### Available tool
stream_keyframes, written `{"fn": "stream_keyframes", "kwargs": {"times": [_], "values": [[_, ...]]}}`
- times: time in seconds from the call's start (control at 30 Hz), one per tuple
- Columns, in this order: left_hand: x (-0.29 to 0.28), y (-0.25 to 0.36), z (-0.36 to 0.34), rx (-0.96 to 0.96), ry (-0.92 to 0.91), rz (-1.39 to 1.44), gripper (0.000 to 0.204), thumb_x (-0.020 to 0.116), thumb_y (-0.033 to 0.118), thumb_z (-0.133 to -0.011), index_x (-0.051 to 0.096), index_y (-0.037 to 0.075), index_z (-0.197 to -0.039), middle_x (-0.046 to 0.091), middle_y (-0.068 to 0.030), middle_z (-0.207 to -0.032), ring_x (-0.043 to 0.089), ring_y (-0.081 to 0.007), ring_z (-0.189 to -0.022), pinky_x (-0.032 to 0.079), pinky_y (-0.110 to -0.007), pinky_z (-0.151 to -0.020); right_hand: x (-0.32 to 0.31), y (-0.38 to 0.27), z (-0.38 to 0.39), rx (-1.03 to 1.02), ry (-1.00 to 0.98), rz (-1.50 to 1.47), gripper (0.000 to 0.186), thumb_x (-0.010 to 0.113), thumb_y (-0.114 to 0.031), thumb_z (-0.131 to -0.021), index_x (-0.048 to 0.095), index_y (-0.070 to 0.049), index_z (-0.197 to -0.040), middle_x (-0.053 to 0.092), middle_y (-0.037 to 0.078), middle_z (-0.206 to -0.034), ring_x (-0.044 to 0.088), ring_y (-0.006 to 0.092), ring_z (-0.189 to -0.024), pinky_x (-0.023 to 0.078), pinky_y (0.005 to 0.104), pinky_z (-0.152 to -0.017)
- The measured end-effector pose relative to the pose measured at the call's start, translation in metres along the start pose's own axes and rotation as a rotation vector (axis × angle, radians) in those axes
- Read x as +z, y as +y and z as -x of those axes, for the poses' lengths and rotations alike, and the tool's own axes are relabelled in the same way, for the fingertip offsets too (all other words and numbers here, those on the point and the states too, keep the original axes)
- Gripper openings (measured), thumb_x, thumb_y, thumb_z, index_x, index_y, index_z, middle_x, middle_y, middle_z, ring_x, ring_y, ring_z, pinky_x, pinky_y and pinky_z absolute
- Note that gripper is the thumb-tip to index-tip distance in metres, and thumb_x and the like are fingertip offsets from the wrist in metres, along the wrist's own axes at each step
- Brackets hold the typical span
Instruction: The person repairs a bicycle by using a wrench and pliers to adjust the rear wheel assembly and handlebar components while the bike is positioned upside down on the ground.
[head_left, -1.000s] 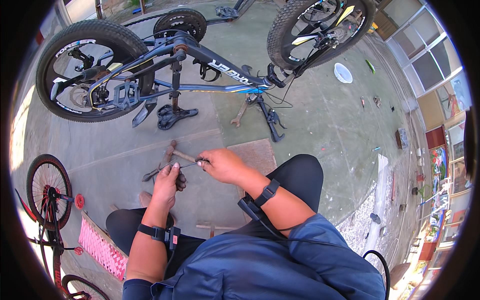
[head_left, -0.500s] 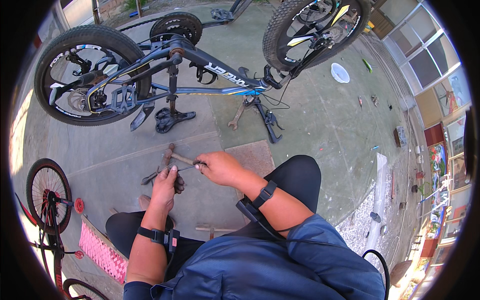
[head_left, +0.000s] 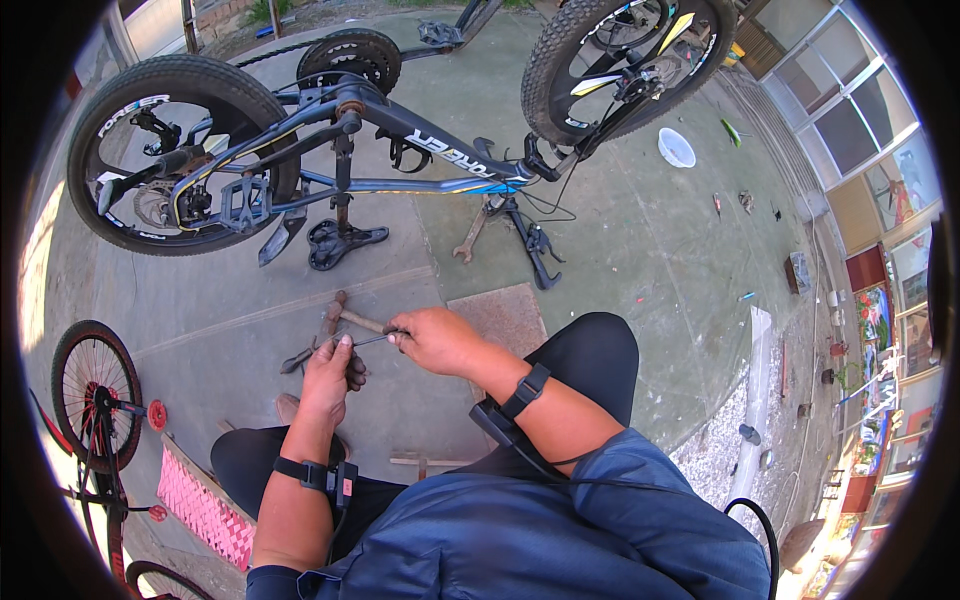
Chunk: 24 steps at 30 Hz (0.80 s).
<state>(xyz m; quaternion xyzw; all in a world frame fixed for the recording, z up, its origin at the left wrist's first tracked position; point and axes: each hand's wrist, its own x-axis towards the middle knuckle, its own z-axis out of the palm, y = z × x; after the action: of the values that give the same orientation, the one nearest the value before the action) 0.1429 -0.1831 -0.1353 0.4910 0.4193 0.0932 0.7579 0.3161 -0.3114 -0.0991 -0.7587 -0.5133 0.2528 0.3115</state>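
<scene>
A thin dark metal rod (head_left: 371, 340) spans the gap between my hands, slightly tilted. My left hand (head_left: 332, 368) pinches its left end between thumb and fingertips. Closed on the right end is my right hand (head_left: 430, 337), with the knuckles facing up. Just beyond them a hammer (head_left: 338, 308) lies on the ground, its wooden handle running behind my right fingers. Next to my left fingertips is a dark plier-like tool (head_left: 298, 361), partly hidden. What exactly the rod is, I cannot tell.
An upside-down bicycle (head_left: 390, 115) rests on its saddle (head_left: 345, 243) and handlebar ahead. A wrench (head_left: 468, 240) lies beside the handlebar. A brown board (head_left: 500, 318) is right of my hands, a white basin (head_left: 677, 148) farther off. A red-and-black bicycle (head_left: 97, 395) stands left, near a pink woven seat (head_left: 205, 505).
Both hands keep their grip on the rod and have barely moved. The whole view has shifted very slightly.
</scene>
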Motion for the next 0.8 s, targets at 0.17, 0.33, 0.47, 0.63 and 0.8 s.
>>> {"fn": "stream_keyframes", "kwargs": {"times": [0.17, 0.33, 0.47, 0.63, 0.8], "values": [[-0.0005, -0.0006, -0.0006, -0.003, 0.0, 0.008, 0.027, 0.053, 0.034, -0.101, 0.053, 0.009, -0.09, 0.06, -0.0028, -0.067, 0.055, -0.0118, -0.053, 0.04, -0.025, -0.048, -0.001, -0.0009, -0.0002, -0.004, -0.012, 0.011, 0.02, 0.061, -0.024, -0.088, 0.068, -0.008, -0.097, 0.067, 0.019, -0.086, 0.063, 0.0414, -0.082, 0.048, 0.0518, -0.071], [-0.0007, -0.0009, -0.0012, 0.001, -0.002, 0.011, 0.027, 0.053, 0.034, -0.101, 0.054, 0.009, -0.091, 0.06, -0.0028, -0.067, 0.055, -0.0118, -0.053, 0.04, -0.025, -0.048, -0.0005, -0.0012, 0.0003, 0.004, -0.01, -0.003, 0.02, 0.061, -0.024, -0.088, 0.068, -0.008, -0.097, 0.067, 0.019, -0.086, 0.063, 0.0413, -0.082, 0.048, 0.0515, -0.071], [0.0012, 0.0017, 0.0008, -0.004, 0.005, -0.014, 0.026, 0.052, 0.033, -0.101, 0.052, 0.01, -0.09, 0.057, -0.0019, -0.068, 0.053, -0.0122, -0.053, 0.04, -0.025, -0.049, 0.0007, -0.0004, 0.0, 0.022, -0.021, 0.003, 0.02, 0.062, -0.025, -0.088, 0.068, -0.008, -0.097, 0.067, 0.018, -0.086, 0.063, 0.0411, -0.081, 0.049, 0.0512, -0.071], [-0.0003, 0.0002, -0.0001, 0.009, 0.006, 0.009, 0.027, 0.054, 0.033, -0.101, 0.054, 0.008, -0.091, 0.06, -0.0029, -0.068, 0.055, -0.0118, -0.054, 0.04, -0.025, -0.048, 0.0, -0.0014, -0.0003, 0.02, -0.034, 0.005, 0.021, 0.062, -0.025, -0.088, 0.069, -0.008, -0.098, 0.068, 0.019, -0.087, 0.063, 0.0412, -0.082, 0.049, 0.051, -0.071], [0.0002, -0.0002, -0.0004, 0.013, 0.003, 0.005, 0.027, 0.054, 0.033, -0.101, 0.054, 0.008, -0.091, 0.06, -0.0029, -0.068, 0.055, -0.0118, -0.053, 0.04, -0.025, -0.048, -0.0011, -0.0015, 0.0002, 0.022, -0.043, 0.016, 0.022, 0.061, -0.026, -0.089, 0.069, -0.008, -0.099, 0.068, 0.019, -0.088, 0.063, 0.0413, -0.082, 0.049, 0.051, -0.072]]}}
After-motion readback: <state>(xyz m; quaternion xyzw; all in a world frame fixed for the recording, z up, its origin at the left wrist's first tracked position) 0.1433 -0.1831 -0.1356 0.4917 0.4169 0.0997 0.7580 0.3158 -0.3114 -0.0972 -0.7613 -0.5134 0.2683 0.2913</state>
